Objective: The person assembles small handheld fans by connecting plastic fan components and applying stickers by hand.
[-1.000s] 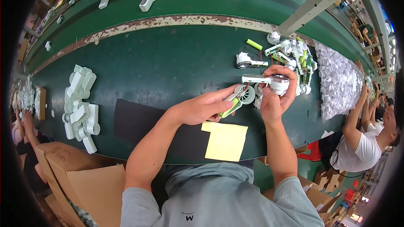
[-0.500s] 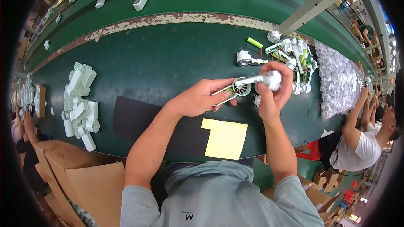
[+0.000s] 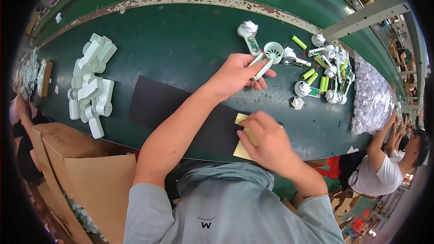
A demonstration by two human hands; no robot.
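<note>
My left hand is closed around a pale green handheld fan housing, whose round slotted end points up and to the right. Beyond the fingertips, a white round fan head with a green circuit board on its stem juts out next to the housing; whether the two are joined is hard to see. My right hand is low over a yellow sheet, thumb and fingers pinched at it and covering much of it. The yellow sheet lies on a black mat.
Several pale green fan housings are piled at the left. Fan innards with green battery cells lie at the right, beside a clear bag of white parts. A metal post rises behind. A cardboard box stands lower left; a co-worker sits at right.
My right hand has let go of the white fan head and come down to the yellow sheet. My left hand has moved up and away with the housing. The view has shifted slightly.
</note>
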